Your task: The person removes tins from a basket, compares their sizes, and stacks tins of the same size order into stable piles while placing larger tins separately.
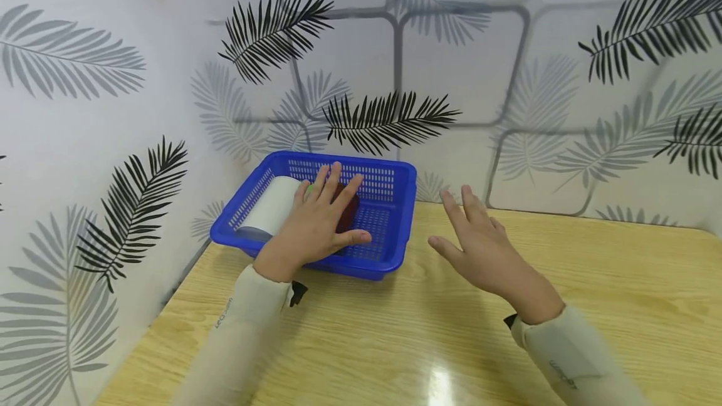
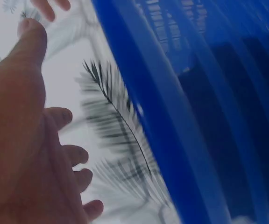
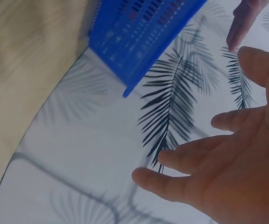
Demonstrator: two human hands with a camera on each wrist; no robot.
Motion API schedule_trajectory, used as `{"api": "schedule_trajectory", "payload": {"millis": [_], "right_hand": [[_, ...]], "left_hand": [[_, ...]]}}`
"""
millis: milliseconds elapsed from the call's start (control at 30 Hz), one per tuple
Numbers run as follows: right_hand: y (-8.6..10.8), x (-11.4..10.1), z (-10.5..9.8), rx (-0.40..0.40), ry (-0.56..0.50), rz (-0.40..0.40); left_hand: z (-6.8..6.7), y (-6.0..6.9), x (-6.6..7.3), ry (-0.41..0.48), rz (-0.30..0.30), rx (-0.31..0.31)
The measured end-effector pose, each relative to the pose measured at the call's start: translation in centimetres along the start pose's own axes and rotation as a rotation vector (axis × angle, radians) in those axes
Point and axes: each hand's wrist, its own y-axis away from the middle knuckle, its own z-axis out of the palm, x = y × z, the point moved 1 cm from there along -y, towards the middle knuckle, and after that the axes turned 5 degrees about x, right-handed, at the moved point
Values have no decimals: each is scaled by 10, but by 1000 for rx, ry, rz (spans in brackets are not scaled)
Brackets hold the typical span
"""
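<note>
I held my left hand (image 1: pixel 316 224), fingers spread, over the blue rectangular plastic basket (image 1: pixel 407 224), which stood at the far left of the pale wood-grain worktop (image 1: pixel 395 343). Inside lay a white rounded object (image 1: pixel 273 205) and, right of it, a partly hidden dark-red object (image 1: pixel 351 215). My right hand (image 1: pixel 487 252), also spread, was right of the basket.

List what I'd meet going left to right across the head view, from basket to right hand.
Blue basket's left rim → white rounded item → left hand → basket's right rim → right hand.
</note>
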Motion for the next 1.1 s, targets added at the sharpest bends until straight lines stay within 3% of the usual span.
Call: {"api": "schedule_trajectory", "payload": {"millis": [300, 500, 667, 767, 867, 1100], "right_hand": [[-43, -27, 9, -47, -134, -72], [-71, -44, 13, -67, -151, -105], [-91, -62, 11, -91, -159, -96], [-103, -74, 11, -96, -168, -101], [-117, -85, 12, -88, -190, -115], [-144, -100, 25, -87, -287, -110]], "left_hand": [[-4, 18, -68, 40, -51, -27], [-11, 40, -117, 150, -178, 7], [-6, 64, -154, 271, -308, 1], [2, 76, -168, 388, -342, -17], [7, 80, -176, 478, -339, -22], [11, 78, -181, 509, -354, -46]]}}
